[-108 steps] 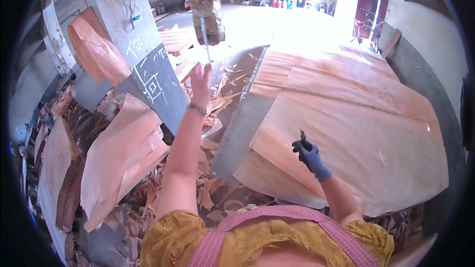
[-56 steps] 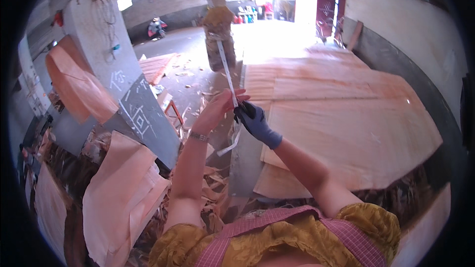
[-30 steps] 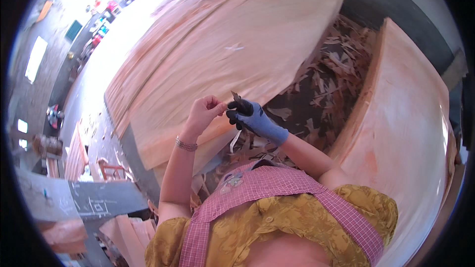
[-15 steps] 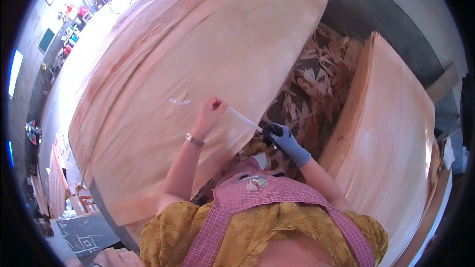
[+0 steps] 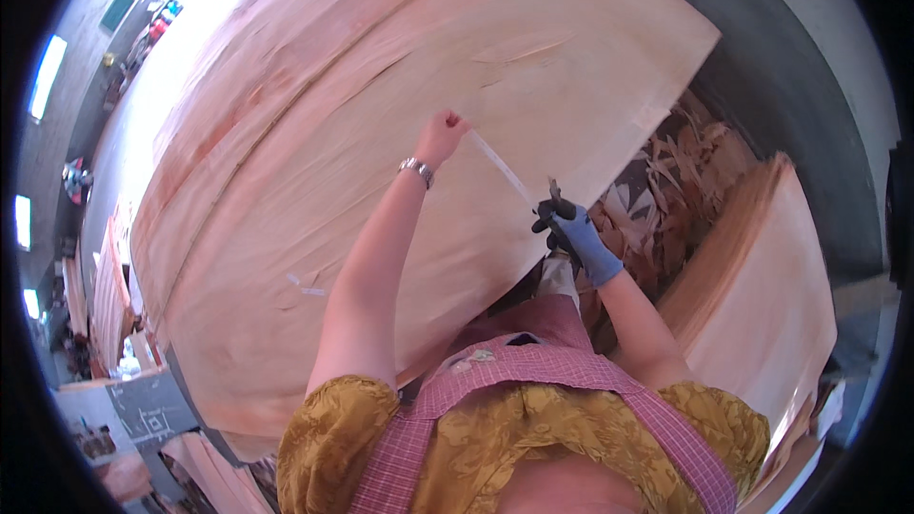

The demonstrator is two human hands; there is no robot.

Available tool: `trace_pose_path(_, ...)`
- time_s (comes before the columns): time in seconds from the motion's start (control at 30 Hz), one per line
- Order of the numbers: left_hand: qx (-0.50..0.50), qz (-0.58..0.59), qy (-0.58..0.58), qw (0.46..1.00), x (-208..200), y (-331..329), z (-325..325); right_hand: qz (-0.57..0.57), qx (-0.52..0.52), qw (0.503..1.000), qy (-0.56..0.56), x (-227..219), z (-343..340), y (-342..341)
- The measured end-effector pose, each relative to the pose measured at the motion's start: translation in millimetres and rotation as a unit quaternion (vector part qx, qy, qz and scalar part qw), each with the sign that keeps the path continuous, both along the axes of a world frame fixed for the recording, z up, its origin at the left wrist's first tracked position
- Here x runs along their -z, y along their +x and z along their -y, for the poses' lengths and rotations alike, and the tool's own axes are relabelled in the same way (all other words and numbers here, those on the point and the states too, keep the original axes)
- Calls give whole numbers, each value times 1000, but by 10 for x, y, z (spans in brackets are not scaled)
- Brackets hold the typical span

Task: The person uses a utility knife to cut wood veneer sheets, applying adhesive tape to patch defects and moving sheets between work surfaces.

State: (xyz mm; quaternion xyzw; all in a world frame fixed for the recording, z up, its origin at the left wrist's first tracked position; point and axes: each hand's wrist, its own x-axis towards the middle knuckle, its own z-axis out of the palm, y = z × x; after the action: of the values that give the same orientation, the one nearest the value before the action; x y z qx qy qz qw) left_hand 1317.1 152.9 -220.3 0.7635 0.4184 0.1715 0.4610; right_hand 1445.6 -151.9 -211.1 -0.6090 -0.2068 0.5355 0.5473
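My bare left hand (image 5: pixel 444 136), with a metal-banded watch at the wrist, is closed on one end of a narrow white strip of tape (image 5: pixel 502 167). The strip runs taut, slanting down to my right hand (image 5: pixel 578 233), which wears a blue glove with black fingers. Those gloved fingers are curled at the strip's other end. A small dark piece shows at their tips; I cannot make out what it is. Both hands are over a large, pale wood veneer sheet (image 5: pixel 428 238). Short bits of white tape (image 5: pixel 307 287) stick to it at the left.
A split (image 5: pixel 524 52) shows in the veneer's far part. Torn veneer scraps (image 5: pixel 681 186) lie in the gap on the right, beside another veneer stack (image 5: pixel 752 286). A grey wall (image 5: pixel 771 57) curves behind. At lower left is a grey panel (image 5: pixel 152 409) with chalk-like marks.
Both hands have moved farther out over the veneer, with the tape stretched between them. My view has shifted, and the split at the veneer's far part is now plainer.
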Motion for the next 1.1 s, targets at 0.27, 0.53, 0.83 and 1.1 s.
trace_pose_path(0.27,-115,-180,101,972,268,1338,-1168,-96,-23,995,-12,381,-1432,1309)
trace_pose_path(0.53,-175,-268,140,937,467,1772,-1526,-196,-43,979,-43,646,-1991,1747)
trace_pose_path(0.83,-97,-273,341,894,922,2208,-1412,-80,-79,990,-85,431,-2020,1857)
trace_pose_path(1.1,-83,-262,330,903,909,2232,-1446,323,-218,920,-37,256,-2218,2765)
